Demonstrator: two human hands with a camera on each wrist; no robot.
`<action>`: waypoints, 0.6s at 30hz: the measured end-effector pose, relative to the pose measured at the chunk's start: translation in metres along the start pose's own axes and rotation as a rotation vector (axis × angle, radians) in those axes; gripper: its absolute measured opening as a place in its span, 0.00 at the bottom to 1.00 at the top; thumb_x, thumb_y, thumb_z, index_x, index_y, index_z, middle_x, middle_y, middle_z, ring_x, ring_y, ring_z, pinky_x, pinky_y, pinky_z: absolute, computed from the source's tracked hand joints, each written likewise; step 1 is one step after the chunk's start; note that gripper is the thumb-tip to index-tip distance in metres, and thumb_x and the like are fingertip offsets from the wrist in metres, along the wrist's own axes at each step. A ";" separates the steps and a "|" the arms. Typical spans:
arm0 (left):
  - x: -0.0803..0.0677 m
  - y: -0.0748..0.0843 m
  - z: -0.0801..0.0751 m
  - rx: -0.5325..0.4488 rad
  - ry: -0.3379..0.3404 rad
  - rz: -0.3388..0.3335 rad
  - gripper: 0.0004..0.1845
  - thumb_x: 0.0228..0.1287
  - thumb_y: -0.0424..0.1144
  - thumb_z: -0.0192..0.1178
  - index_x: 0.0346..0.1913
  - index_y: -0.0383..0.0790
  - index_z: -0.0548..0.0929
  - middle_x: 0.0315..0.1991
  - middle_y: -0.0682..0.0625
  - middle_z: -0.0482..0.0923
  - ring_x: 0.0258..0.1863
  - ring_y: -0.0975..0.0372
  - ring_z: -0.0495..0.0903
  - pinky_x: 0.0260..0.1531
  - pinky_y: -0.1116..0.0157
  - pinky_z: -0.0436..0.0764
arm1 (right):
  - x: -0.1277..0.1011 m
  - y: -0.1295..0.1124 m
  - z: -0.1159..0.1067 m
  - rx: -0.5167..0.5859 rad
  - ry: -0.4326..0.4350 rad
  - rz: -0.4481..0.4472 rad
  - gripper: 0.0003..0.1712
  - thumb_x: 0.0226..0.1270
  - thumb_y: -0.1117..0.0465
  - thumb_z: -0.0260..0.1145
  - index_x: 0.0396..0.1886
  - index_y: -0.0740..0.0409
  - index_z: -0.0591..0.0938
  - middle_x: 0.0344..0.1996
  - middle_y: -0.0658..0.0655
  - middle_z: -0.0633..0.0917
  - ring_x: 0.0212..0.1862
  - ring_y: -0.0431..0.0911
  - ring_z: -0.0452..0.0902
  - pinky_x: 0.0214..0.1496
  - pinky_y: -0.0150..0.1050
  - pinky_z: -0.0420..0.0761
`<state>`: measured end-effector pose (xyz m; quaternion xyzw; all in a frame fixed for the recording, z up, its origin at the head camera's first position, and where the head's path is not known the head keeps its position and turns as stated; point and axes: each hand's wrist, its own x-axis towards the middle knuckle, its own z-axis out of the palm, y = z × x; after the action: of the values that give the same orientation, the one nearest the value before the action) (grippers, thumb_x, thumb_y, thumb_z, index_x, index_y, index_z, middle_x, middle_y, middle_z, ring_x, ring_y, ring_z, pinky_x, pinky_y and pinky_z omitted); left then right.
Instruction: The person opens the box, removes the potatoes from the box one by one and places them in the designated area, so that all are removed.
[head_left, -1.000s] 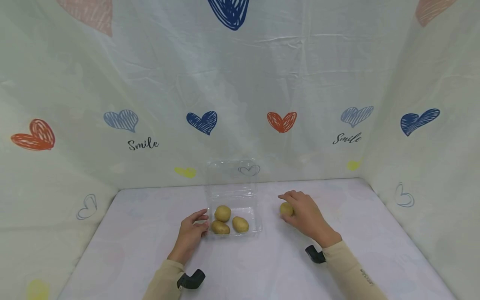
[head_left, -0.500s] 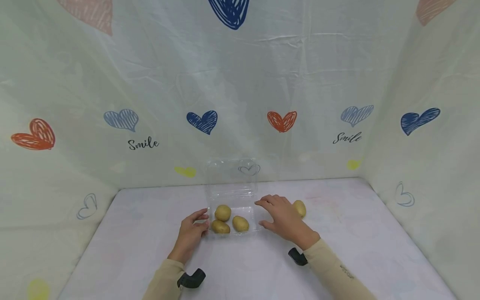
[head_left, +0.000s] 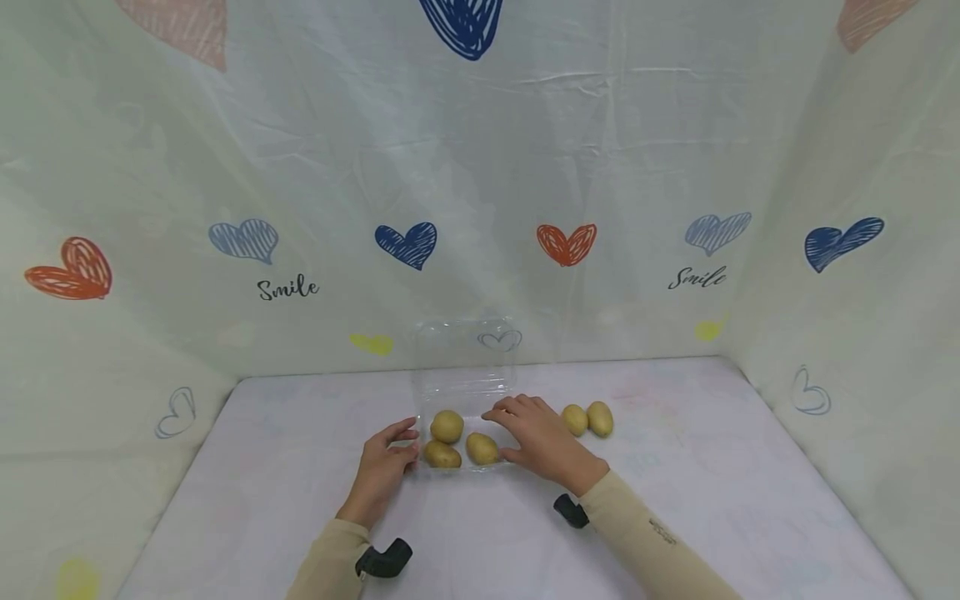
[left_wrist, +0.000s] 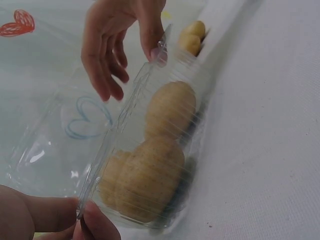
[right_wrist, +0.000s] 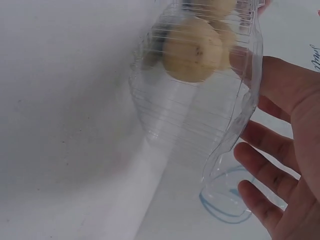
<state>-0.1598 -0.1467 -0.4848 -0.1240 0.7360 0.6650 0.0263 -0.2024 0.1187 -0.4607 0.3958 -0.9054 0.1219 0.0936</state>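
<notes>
A clear plastic clamshell box [head_left: 510, 454] stands on the table with its lid [head_left: 465, 354] raised at the back. Inside lie three potatoes: one at the back left [head_left: 447, 427], one at the front left [head_left: 442, 455] and one on the right [head_left: 482, 448]. My left hand [head_left: 381, 467] pinches the box's left rim between thumb and finger, plainest in the left wrist view. Over the right rim reaches my right hand [head_left: 547, 442], fingers spread and relaxed. Its thumb [right_wrist: 240, 60] is close to the right-hand potato; whether it touches is unclear.
Two more potatoes, one nearer [head_left: 574, 420] and one farther right [head_left: 600, 419], lie side by side on the white table [head_left: 675, 500], right of the box. Behind the table hangs a pale curtain [head_left: 480, 167] printed with hearts.
My right hand has let go of a potato on the table and moved left, over the box's right rim. The left hand stays at the left rim.
</notes>
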 end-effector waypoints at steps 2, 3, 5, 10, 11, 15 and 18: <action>0.000 0.000 0.000 0.002 -0.001 0.000 0.26 0.73 0.21 0.59 0.72 0.24 0.73 0.58 0.32 0.76 0.36 0.62 0.78 0.33 0.69 0.83 | 0.002 0.000 0.000 -0.005 -0.012 -0.007 0.33 0.59 0.54 0.84 0.63 0.53 0.83 0.57 0.52 0.84 0.60 0.50 0.79 0.64 0.49 0.79; 0.000 0.000 0.000 0.001 -0.001 0.000 0.26 0.73 0.22 0.59 0.72 0.24 0.73 0.58 0.32 0.76 0.36 0.62 0.78 0.33 0.69 0.83 | 0.004 0.000 0.000 -0.009 -0.017 -0.012 0.33 0.59 0.53 0.84 0.63 0.53 0.83 0.57 0.52 0.84 0.60 0.50 0.79 0.64 0.49 0.79; 0.000 0.000 0.000 0.000 -0.002 0.003 0.26 0.73 0.22 0.59 0.72 0.23 0.73 0.58 0.32 0.76 0.36 0.62 0.78 0.33 0.69 0.83 | 0.006 0.000 0.000 -0.017 -0.027 -0.022 0.34 0.57 0.53 0.85 0.63 0.54 0.84 0.56 0.52 0.84 0.60 0.50 0.79 0.65 0.49 0.79; 0.000 0.001 0.000 0.004 -0.001 0.005 0.26 0.72 0.21 0.59 0.71 0.23 0.73 0.58 0.32 0.76 0.36 0.62 0.78 0.33 0.69 0.83 | 0.010 0.001 0.001 0.001 -0.070 -0.030 0.34 0.56 0.53 0.85 0.63 0.53 0.84 0.56 0.52 0.84 0.61 0.50 0.79 0.66 0.49 0.79; -0.001 0.001 0.000 0.004 0.000 0.004 0.26 0.72 0.21 0.59 0.71 0.23 0.73 0.58 0.32 0.77 0.35 0.62 0.79 0.33 0.69 0.83 | 0.010 0.001 0.001 0.005 -0.080 -0.030 0.34 0.57 0.54 0.85 0.63 0.52 0.85 0.56 0.51 0.84 0.61 0.50 0.79 0.66 0.49 0.79; -0.001 0.001 0.000 0.006 0.002 0.003 0.26 0.72 0.20 0.58 0.71 0.23 0.74 0.57 0.32 0.77 0.35 0.61 0.79 0.33 0.69 0.83 | 0.013 0.003 0.002 0.005 -0.109 -0.055 0.32 0.56 0.54 0.85 0.61 0.51 0.86 0.56 0.51 0.85 0.60 0.49 0.79 0.64 0.47 0.79; -0.001 0.001 0.000 0.005 0.003 0.002 0.26 0.72 0.20 0.58 0.71 0.23 0.74 0.57 0.32 0.77 0.36 0.61 0.79 0.33 0.69 0.83 | 0.016 0.004 0.002 -0.005 -0.123 -0.086 0.30 0.56 0.55 0.85 0.59 0.51 0.87 0.54 0.50 0.87 0.59 0.48 0.80 0.63 0.45 0.80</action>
<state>-0.1594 -0.1463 -0.4834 -0.1242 0.7378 0.6630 0.0251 -0.2158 0.1093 -0.4594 0.4409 -0.8919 0.0909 0.0438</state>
